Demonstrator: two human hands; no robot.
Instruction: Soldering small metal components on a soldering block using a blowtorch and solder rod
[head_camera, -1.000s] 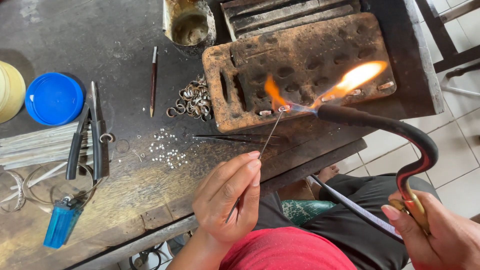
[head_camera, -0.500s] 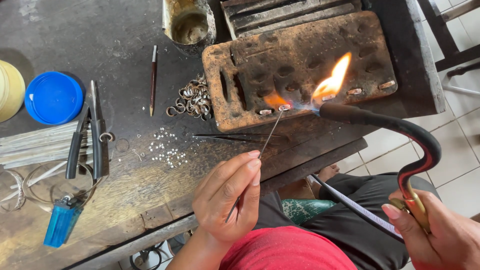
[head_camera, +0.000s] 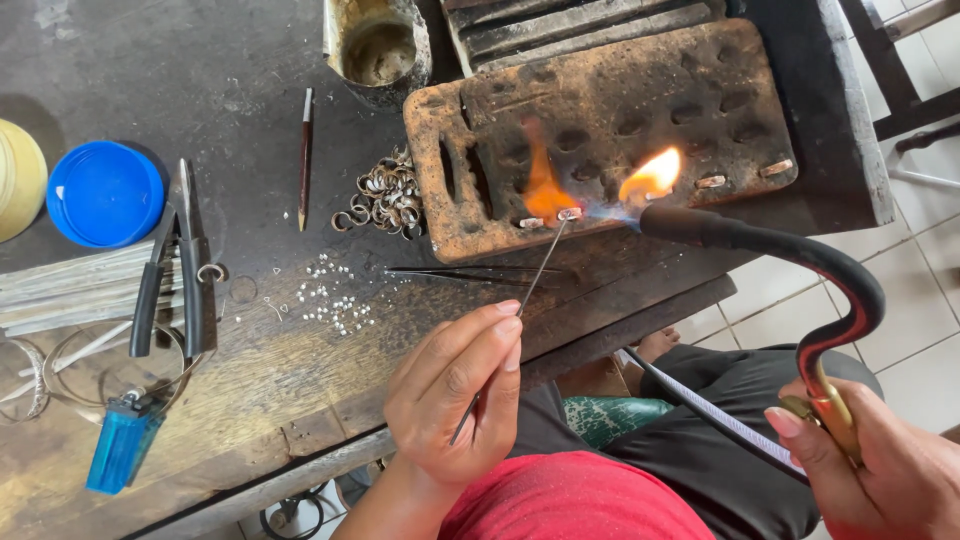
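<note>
My left hand (head_camera: 455, 400) pinches a thin metal rod (head_camera: 540, 268) whose tip touches a small ring piece (head_camera: 569, 213) on the front edge of a charred, pitted soldering block (head_camera: 640, 95). My right hand (head_camera: 880, 470), at the lower right, grips the brass handle of a curved black torch (head_camera: 800, 255). Its nozzle points left at the ring piece, and an orange flame (head_camera: 650, 178) plays over the block beside a second tongue of fire (head_camera: 541, 185). More small ring pieces (head_camera: 745, 173) lie along the block's front edge.
On the dark wooden bench (head_camera: 200, 70) lie tweezers (head_camera: 460, 272), a heap of metal rings (head_camera: 385, 197), tiny silver bits (head_camera: 330, 295), pliers (head_camera: 170, 275), a blue lid (head_camera: 103, 192), a blue lighter (head_camera: 122, 440), a brush (head_camera: 304, 155) and a crusty cup (head_camera: 378, 45). Tiled floor at right.
The flame has changed shape, from a long streak to the right into two shorter tongues. Both hands, the rod and the torch have barely moved.
</note>
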